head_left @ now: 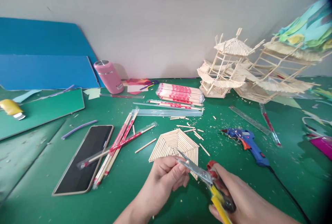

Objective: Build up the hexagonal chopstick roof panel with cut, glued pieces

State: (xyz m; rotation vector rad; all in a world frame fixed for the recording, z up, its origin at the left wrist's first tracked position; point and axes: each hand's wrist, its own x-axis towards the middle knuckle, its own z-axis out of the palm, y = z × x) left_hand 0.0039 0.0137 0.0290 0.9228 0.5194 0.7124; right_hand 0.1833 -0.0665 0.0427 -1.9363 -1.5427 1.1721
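Note:
My right hand is wrapped round the handles of a pair of scissors, whose blades are parted and point up and left. Pinched in the fingers of my left hand is a short wooden stick, mostly hidden, with a pale tip showing between the blades. Just beyond both hands lies a flat polygonal panel made of rows of short sticks, its near part covered by my left hand and the scissors. Loose cut stick pieces are scattered around it.
A blue glue gun with its cord lies at right. Left are a phone and wrapped chopsticks. Behind stand a chopstick bundle, clear glue sticks, a pink bottle and stick-built pavilion models.

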